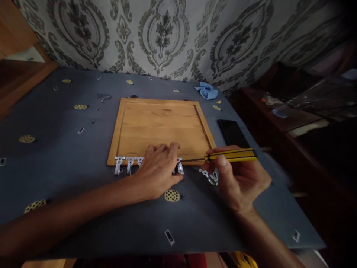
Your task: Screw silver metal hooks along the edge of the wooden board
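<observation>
A framed wooden board (163, 124) lies flat on the table, with a row of silver metal hooks (129, 163) along its near edge. My left hand (158, 171) is bent over this row, fingers on the board and thumb at the front, covering the middle hooks. Between the fingers and thumb of my right hand (240, 180) is a yellow and black screwdriver (231, 155). Its shaft points left along the board's near edge, towards the right end of the hook row. Below the board's right corner lies a loose silver metal hook (208, 178), near my right hand.
A dark phone (232, 133) lies right of the board, and a crumpled blue cloth (206, 91) sits behind it. Small metal bits (93, 121) are scattered to the left. A patterned cloth covers the table (111, 223); a wooden cabinet (22, 78) stands at far left.
</observation>
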A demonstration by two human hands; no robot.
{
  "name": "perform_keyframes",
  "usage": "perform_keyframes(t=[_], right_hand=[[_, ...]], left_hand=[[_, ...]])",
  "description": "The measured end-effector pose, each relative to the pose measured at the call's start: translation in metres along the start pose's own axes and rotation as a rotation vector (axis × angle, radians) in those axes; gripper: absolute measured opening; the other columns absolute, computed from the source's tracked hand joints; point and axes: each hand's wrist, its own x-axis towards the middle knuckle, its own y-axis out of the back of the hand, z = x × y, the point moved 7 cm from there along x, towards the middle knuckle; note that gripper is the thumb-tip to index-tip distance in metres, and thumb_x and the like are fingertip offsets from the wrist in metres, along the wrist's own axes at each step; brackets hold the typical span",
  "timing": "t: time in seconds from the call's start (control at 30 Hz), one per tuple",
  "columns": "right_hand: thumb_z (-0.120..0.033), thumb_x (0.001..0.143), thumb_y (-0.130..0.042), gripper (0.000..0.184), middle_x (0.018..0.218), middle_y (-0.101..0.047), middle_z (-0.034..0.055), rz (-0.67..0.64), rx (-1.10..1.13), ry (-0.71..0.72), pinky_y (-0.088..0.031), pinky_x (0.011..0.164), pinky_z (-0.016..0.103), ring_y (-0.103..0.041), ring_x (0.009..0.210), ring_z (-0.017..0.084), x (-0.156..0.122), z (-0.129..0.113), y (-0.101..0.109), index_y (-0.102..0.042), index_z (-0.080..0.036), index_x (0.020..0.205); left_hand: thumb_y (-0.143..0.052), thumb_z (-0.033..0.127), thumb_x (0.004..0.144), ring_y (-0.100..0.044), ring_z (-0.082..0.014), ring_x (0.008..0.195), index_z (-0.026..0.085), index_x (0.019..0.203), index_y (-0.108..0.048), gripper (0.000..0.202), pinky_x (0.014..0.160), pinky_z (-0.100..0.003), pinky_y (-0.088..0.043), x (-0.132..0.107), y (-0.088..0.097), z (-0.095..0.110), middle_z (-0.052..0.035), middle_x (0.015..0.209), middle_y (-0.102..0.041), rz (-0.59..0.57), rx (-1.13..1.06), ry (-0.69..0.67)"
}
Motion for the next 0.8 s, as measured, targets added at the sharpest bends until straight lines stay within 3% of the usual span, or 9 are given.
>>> perform_keyframes(t=[0.53, 0.8], right_hand=[[-0.023, 0.087, -0.066, 0.009, 0.081, -0.069, -0.0001, -0.053, 0.012, -0.034, -0.051, 0.046, 0.024, -0.064, 0.052, 0.01, -0.001, 0.001, -0.001, -0.069, -0.024, 0.096], [-0.023, 0.087, -0.067, 0.001, 0.079, -0.066, -0.0014, -0.17, -0.036, -0.037, -0.048, 0.045, 0.024, -0.062, 0.052, 0.009, 0.012, -0.009, -0.011, -0.066, -0.024, 0.086]], left_hand=[[-0.073, 0.032, 0.079, -0.059, -0.0319, 0.112, 0.013, 0.119, -0.045, 0.052, 0.094, -0.046, -0.042, 0.002, 0.0, 0.0, -0.0125, 0.111, -0.067, 0.002, 0.001, -0.002], [-0.072, 0.03, 0.079, -0.059, -0.0305, 0.113, 0.014, 0.122, -0.043, 0.054, 0.095, -0.046, -0.042, 0.003, -0.001, 0.0, -0.0119, 0.113, -0.067, -0.024, -0.012, 0.021]])
